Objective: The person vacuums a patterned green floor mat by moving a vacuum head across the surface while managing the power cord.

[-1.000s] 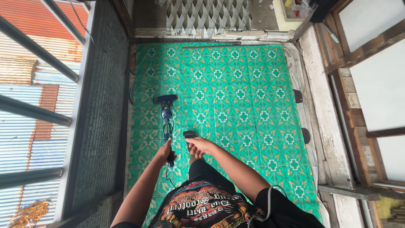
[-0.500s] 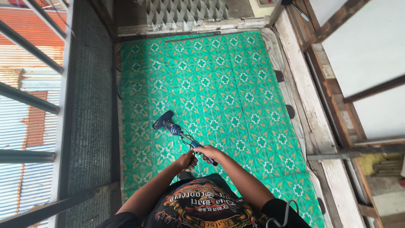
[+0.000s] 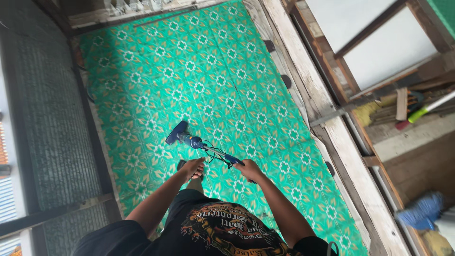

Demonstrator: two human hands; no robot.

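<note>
Right hand (image 3: 250, 169) clenched around the blue stick vacuum (image 3: 204, 146) handle to steer its head across the green floor mat (image 3: 265, 85); left hand (image 3: 194, 167) loosely spread beside it.

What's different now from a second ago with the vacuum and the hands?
The vacuum passed from the left hand to the right hand, and its head swung left. The left hand let go and hangs open. The green mat lies as before.
</note>
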